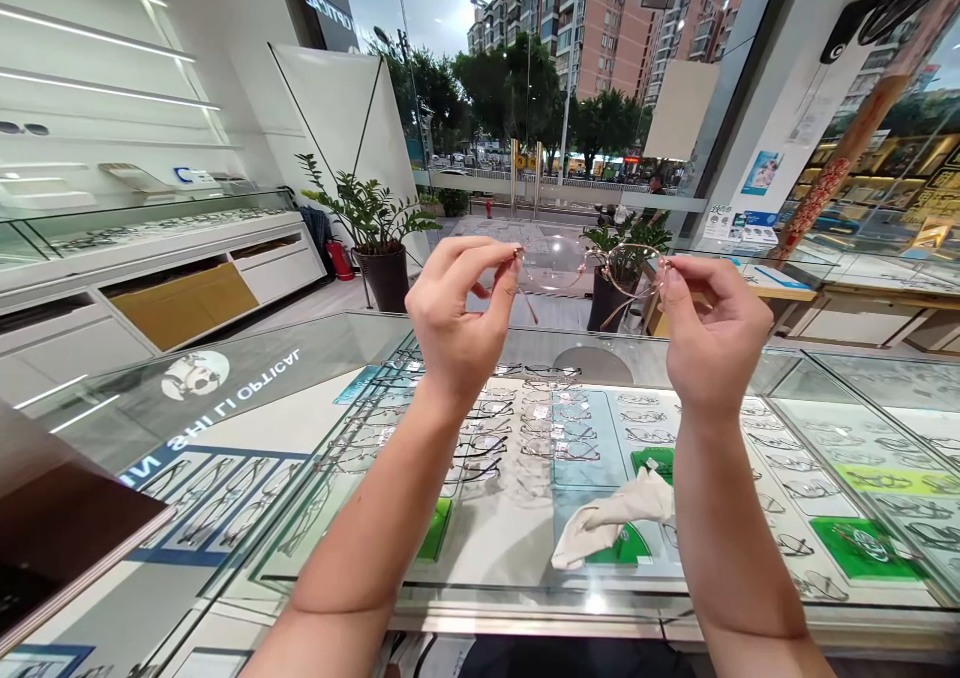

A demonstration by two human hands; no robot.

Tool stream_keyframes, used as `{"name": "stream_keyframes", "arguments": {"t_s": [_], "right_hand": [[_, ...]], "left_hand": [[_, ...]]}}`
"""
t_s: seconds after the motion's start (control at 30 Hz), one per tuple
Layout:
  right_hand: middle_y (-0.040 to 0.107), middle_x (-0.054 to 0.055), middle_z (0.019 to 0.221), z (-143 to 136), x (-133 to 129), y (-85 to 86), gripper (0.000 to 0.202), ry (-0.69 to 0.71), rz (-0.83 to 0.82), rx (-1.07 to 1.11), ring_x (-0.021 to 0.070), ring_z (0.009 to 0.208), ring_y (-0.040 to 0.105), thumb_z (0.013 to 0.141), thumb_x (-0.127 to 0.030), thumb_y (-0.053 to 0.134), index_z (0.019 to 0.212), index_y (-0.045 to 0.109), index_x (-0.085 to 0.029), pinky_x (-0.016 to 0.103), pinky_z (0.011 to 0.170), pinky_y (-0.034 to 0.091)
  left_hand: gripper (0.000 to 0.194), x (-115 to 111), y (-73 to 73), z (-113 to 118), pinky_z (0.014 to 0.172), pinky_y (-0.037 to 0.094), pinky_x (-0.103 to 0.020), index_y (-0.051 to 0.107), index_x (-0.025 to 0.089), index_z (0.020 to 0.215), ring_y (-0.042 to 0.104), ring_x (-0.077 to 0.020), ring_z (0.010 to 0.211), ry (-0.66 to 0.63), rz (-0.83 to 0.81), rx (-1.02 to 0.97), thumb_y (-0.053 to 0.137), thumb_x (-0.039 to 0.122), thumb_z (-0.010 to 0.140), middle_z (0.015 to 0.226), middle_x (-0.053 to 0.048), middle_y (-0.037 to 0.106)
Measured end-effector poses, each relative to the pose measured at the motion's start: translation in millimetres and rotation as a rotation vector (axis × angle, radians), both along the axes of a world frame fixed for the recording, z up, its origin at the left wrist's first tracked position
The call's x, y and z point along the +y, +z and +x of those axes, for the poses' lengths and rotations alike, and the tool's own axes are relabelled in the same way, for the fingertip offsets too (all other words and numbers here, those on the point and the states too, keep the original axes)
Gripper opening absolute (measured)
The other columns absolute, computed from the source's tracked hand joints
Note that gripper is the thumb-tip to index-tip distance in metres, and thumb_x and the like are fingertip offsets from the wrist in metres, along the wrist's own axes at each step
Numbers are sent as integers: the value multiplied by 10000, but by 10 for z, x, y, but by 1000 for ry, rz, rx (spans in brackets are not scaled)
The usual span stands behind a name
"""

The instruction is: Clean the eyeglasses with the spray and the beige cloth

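Over a glass counter (517, 543), left hand (465, 318) and right hand (716, 333) are raised level, pinching eyeglasses (561, 264) at opposite ends

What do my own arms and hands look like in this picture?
The left hand and right hand are bare, with no gloves and no rings that show. The left forearm and right forearm taper toward the wrists, each creased lower down, with no sleeves, watch or bracelet in view.

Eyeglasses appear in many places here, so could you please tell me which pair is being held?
The thin-rimmed pair held between the left hand and right hand; it is up in the air, while the pairs below lie in the glass display case.
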State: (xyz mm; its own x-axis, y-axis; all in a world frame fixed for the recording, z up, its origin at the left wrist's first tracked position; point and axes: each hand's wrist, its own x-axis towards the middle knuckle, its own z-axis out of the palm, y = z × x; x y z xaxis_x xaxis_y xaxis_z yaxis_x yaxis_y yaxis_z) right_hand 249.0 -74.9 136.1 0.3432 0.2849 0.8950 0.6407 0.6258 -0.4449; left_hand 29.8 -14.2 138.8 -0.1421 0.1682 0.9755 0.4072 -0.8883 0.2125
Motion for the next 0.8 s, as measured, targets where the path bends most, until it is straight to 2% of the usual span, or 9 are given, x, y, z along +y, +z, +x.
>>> {"name": "stream_keyframes", "arguments": {"t_s": [0.2,0.33,0.43,0.6,0.8], "right_hand": [[733,55,1013,-20,45,-19,182,12,-16,17,192,900,710,994,-359,647,1042,769,-232,373,776,634],[761,63,1012,30,139,-81,202,87,-67,109,192,877,721,947,-381,713,1033,792,-216,383,774,648],[784,64,984,57,199,-110,239,194,-158,210,186,834,733,912,-403,755,1034,801,-203,396,784,658],[793,63,1016,44,249,-138,284,412,-304,401,181,878,755,894,-469,763,1006,808,-213,366,809,661],[780,38,942,36,81,-324,290,590,-408,691,160,889,739,791,-480,857,909,817,-218,314,820,644]], "left_hand": [[97,19,11,4,629,520,-274,787,247,999,665,-139,757,48,-49,43,719,220,937,883,-23,735],[92,71,-21,-11,660,558,-254,773,226,1008,712,-141,802,-27,-132,75,702,240,952,926,-31,776],[101,102,-41,-32,713,595,-253,767,204,1002,727,-134,790,-80,-195,96,685,249,964,916,-28,785],[129,89,-70,-48,765,606,-265,764,178,997,733,-142,827,-25,-250,145,650,236,977,938,-43,785],[162,-138,-232,-46,769,576,-281,770,182,1018,709,-151,810,-7,-252,214,627,257,1005,932,-47,776]]}}
